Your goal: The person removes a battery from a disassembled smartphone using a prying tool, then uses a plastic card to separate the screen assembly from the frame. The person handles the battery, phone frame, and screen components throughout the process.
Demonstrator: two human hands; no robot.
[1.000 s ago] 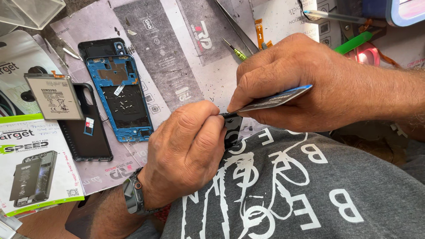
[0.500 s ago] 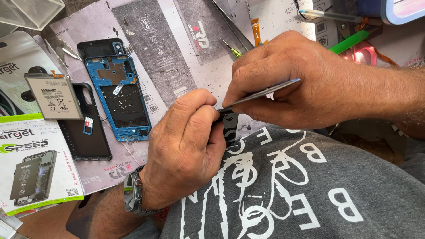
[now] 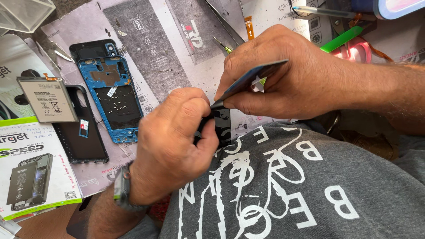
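At centre frame, the left hand point(image 3: 170, 141) is curled tight around a small glossy black part point(image 3: 220, 124), only a sliver of which shows between the fingers, just above the grey printed shirt point(image 3: 301, 186). The right hand point(image 3: 283, 75), upper right of centre, pinches a thin, flat dark-blue card point(image 3: 252, 79) between thumb and forefinger; the card slants down to the left and its lower corner touches the black part. A dark band sits on the left wrist.

Left of centre lies a blue phone frame point(image 3: 113, 99), rectangular, open-faced, with small loose bits inside. Just beside it, a matt black back cover point(image 3: 84, 132), and over its upper end a flat grey battery point(image 3: 46, 99). At lower left, a glossy white and green carton point(image 3: 31, 177). A green plastic tool point(image 3: 347, 37) lies at upper right on printed paper sheets point(image 3: 164, 40).
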